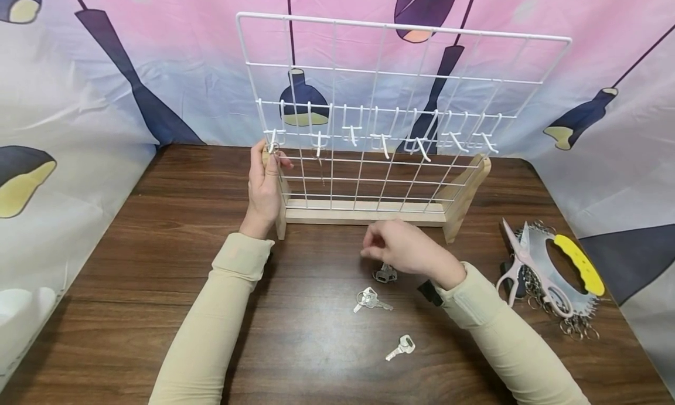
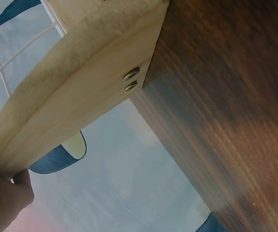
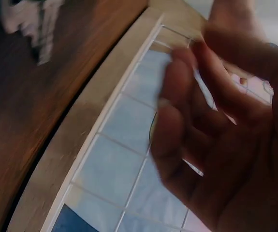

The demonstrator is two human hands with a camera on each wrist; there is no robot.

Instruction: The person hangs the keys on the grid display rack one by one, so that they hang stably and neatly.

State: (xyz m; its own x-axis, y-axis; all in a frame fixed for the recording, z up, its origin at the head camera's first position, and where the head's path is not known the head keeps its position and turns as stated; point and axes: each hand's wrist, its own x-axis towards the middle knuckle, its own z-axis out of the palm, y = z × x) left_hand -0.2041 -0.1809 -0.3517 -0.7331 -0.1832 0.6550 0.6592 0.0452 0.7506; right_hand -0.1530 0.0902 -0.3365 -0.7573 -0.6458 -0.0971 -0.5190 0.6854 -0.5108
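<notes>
A white wire grid rack stands on a pale wooden base, with a row of white hooks along it. My left hand grips the top of the left wooden leg, thumb in front. By that thumb, a key ring hangs on the leftmost hook; something thin dangles from the second. Over the table in front of the base, my right hand has loosely bent fingers with nothing visible between them. Just beneath it lies a bunch of keys. Nearer me are ringed keys and a single key.
At the right lie pink-handled scissors across a flat metal piece with a yellow grip, amid many small metal rings. The right wooden leg rises behind my right hand. Patterned cloth hangs behind the table.
</notes>
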